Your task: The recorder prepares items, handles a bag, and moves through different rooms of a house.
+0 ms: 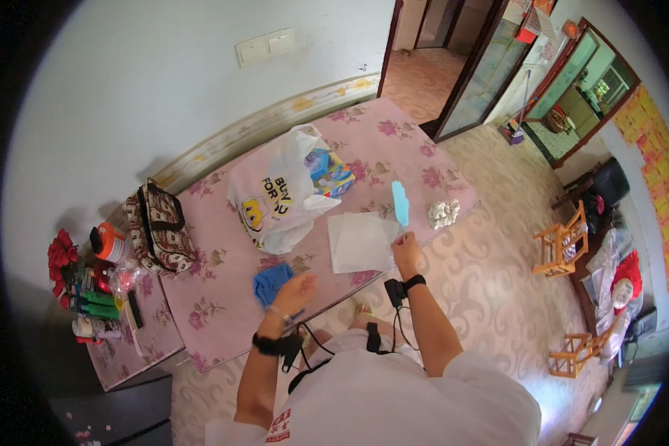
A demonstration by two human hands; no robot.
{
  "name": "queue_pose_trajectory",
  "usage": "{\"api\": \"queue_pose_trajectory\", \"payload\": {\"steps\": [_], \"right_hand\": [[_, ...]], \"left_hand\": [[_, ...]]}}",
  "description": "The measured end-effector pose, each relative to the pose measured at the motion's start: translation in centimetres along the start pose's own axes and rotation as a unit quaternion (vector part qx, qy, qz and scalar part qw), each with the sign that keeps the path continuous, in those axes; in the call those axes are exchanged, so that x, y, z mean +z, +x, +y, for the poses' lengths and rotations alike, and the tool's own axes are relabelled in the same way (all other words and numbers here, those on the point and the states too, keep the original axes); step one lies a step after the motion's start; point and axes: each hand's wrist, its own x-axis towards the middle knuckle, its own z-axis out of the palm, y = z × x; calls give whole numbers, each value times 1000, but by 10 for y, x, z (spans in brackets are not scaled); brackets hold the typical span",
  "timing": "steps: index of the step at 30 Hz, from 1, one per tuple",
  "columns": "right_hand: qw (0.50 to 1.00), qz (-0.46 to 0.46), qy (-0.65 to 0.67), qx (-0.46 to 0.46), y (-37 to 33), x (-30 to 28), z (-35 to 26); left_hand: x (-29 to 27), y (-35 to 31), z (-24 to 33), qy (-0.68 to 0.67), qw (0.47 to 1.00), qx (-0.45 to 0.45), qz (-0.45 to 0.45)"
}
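Head view: 1 pale-blue piece (400,201), apparently pinched in my right hand (407,255), table's (234,327) front edge. Left lying: white sheets (355,249), flat; blue cloth (269,285), bunched. My left hand (292,294): loosely curled, seemingly empty.

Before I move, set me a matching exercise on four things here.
1. Cloth
2. Wavy-edged piece
3. Patterned bag
4. Sheets

A. Beside the orange container
B. White, lying flat
C. Deep blue, next to the left hand
D. Light blue, next to the right hand

Pairs: 1-C, 2-D, 3-A, 4-B
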Motion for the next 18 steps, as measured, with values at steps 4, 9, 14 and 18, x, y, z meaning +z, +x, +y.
{"api": "queue_pose_trajectory", "payload": {"steps": [4,9,14,18], "right_hand": [[984,-143,96,-42,-11,-15,-25],[971,-186,129,-79,-7,-23,-10],[954,-198,194,-116,-6,-21,-3],[927,-260,270,-10,7,-34,10]], "left_hand": [[42,85,-22,305,944,-102,73],[85,121,27,445,833,-247,216],[87,134,-2,370,878,-179,244],[87,131,-1,281,932,-54,223]]}}
